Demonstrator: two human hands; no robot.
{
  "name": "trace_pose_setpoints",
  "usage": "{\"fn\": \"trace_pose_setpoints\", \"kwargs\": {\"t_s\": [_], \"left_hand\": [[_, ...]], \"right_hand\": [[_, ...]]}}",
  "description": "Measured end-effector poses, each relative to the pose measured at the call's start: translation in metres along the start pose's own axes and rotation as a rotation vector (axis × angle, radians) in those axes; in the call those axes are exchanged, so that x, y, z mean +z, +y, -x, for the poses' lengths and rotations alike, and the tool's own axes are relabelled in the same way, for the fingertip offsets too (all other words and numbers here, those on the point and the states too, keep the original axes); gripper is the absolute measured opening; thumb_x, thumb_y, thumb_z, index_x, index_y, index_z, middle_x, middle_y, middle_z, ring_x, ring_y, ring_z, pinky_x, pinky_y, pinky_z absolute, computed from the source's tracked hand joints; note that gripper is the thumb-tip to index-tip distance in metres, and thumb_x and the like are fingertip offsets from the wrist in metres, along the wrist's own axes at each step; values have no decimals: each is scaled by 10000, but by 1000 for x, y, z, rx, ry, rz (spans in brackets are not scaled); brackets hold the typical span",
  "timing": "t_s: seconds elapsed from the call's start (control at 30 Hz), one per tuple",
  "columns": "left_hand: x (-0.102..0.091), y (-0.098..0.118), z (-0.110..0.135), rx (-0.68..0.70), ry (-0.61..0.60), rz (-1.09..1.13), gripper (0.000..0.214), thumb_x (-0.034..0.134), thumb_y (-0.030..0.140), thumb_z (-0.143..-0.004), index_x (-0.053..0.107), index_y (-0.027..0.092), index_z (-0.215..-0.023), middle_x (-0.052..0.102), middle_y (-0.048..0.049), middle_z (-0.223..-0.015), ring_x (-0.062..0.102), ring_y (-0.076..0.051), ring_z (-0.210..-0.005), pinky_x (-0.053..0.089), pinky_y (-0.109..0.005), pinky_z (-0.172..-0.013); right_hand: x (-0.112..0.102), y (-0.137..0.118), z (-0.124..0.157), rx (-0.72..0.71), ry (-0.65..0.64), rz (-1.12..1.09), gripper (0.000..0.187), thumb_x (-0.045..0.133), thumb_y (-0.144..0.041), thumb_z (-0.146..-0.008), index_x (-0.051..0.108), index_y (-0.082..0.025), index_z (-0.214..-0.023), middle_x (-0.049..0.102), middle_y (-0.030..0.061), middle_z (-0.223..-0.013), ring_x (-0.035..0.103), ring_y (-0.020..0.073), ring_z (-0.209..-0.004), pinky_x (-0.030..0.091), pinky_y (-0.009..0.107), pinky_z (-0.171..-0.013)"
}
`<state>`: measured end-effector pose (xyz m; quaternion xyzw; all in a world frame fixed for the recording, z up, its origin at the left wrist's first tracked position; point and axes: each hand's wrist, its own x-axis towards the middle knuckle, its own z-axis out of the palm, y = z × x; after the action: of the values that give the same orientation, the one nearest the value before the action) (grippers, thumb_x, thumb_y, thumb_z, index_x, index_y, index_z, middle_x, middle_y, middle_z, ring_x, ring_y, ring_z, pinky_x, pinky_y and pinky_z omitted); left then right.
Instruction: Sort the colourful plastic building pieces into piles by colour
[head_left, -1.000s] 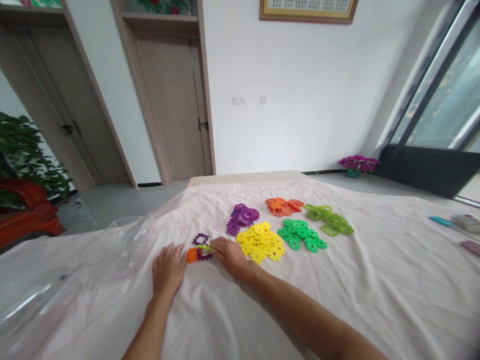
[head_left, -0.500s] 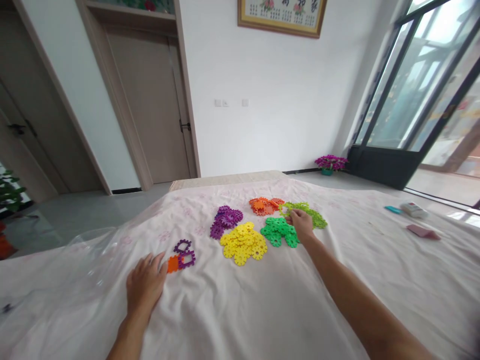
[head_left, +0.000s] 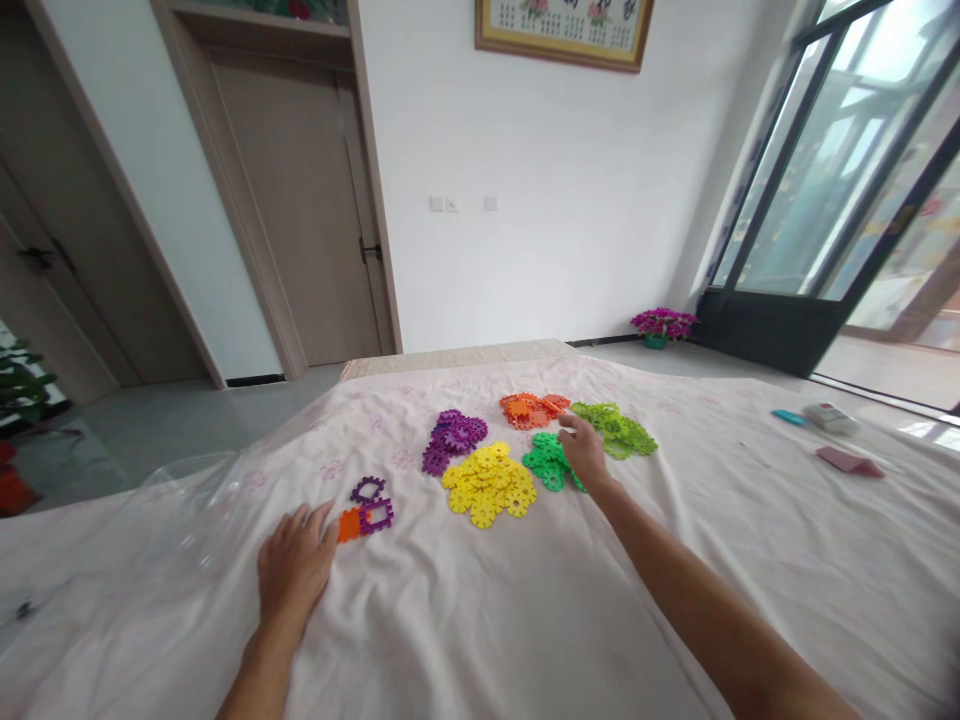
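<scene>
Piles of plastic snowflake discs lie on a pink cloth: purple (head_left: 454, 438), yellow (head_left: 489, 483), orange (head_left: 531, 408), dark green (head_left: 546, 462) and light green (head_left: 616, 428). My right hand (head_left: 583, 450) reaches over the dark green pile, beside the light green one, fingers curled; whether it holds a disc is hidden. My left hand (head_left: 294, 567) lies flat and open on the cloth, fingertips touching a small joined piece of orange and purple discs (head_left: 365, 516). A loose purple ring disc (head_left: 367, 489) sits just behind that piece.
A clear plastic bag (head_left: 187, 500) lies on the cloth at the left. A teal item (head_left: 787, 417), a white box (head_left: 826, 418) and a dark red card (head_left: 847, 461) rest at the far right. Doors, a flower pot (head_left: 663, 326) and glass doors stand beyond.
My right hand left the joined piece, reached out to the light green pile, and has now drawn slightly back and left over the dark green pile. The view swung right. My left hand stayed put.
</scene>
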<state>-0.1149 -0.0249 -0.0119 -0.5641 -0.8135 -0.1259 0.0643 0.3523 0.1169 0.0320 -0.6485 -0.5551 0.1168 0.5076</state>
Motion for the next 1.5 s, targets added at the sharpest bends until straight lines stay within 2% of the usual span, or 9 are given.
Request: {"fn": "trace_pose_setpoints", "kwargs": {"t_s": [0.13, 0.23, 0.4, 0.57, 0.77, 1.07, 1.23, 1.37, 1.5], "left_hand": [[-4, 2, 2, -4, -3, 15, 497, 330, 411, -996, 601, 273, -1389, 537, -88, -1490, 434, -265, -1398, 328, -425, -1131], [-5, 2, 2, -19, 0, 30, 491, 349, 412, -996, 601, 272, -1394, 526, -88, -1505, 419, -275, -1412, 304, -432, -1149], [-6, 3, 2, -22, -19, 38, 502, 352, 425, -998, 589, 260, -1409, 514, -101, -1517, 401, -291, -1429, 296, -449, -1154], [-6, 3, 1, -24, -30, 45, 504, 359, 412, -995, 582, 251, -1417, 498, -111, -1528, 391, -302, -1436, 286, -457, -1158], [-3, 1, 0, -26, -22, 51, 492, 365, 413, -997, 583, 265, -1412, 499, -96, -1531, 390, -291, -1436, 280, -455, -1164], [-5, 3, 1, -50, -31, 67, 485, 367, 413, -997, 585, 279, -1409, 490, -88, -1542, 383, -289, -1447, 264, -458, -1173], [-5, 3, 1, -40, -14, 61, 478, 380, 409, -995, 592, 273, -1402, 501, -92, -1532, 396, -289, -1436, 276, -453, -1164], [-4, 3, 1, -38, 0, 59, 473, 392, 407, -993, 595, 275, -1399, 501, -94, -1530, 397, -292, -1435, 273, -454, -1165], [-6, 3, 0, -45, -14, 75, 479, 390, 410, -992, 592, 273, -1403, 497, -94, -1533, 392, -293, -1440, 276, -455, -1165]], "right_hand": [[53, -63, 59, -351, -361, -37, 340, 514, -156, -843, 717, -189, -1114, 732, 68, -1072, 671, 179, -861, 529, 324, -862], [79, -105, 105, -602, -611, -64, 321, 530, -165, -905, 696, -215, -1175, 713, 71, -1154, 661, 193, -1027, 507, 314, -924], [119, -150, 155, -841, -803, 101, 369, 577, -255, -954, 607, -187, -1315, 655, 107, -1323, 593, 233, -1199, 446, 347, -1027], [149, -167, 172, -860, -819, 334, 287, 650, -342, -929, 645, -202, -1180, 708, 87, -1199, 606, 258, -1118, 445, 366, -952], [144, -165, 173, -840, -792, 341, 232, 470, -272, -1022, 679, -185, -1073, 733, 92, -1026, 638, 222, -996, 438, 322, -885], [148, -150, 128, -273, -482, -251, 199, 509, -222, -906, 689, -182, -831, 668, 49, -812, 628, 186, -824, 496, 284, -777], [154, -139, 94, 37, -291, -647, 282, 580, -300, -795, 655, -157, -1027, 672, 29, -821, 641, 201, -792, 553, 314, -715], [161, -128, 97, -41, -168, -533, 427, 538, -238, -786, 634, -147, -1192, 681, 111, -1124, 664, 243, -1010, 560, 391, -869], [172, -128, 126, -344, -375, -283, 370, 467, -126, -831, 710, -176, -1107, 715, 105, -1135, 657, 229, -1075, 504, 397, -1001]]}}
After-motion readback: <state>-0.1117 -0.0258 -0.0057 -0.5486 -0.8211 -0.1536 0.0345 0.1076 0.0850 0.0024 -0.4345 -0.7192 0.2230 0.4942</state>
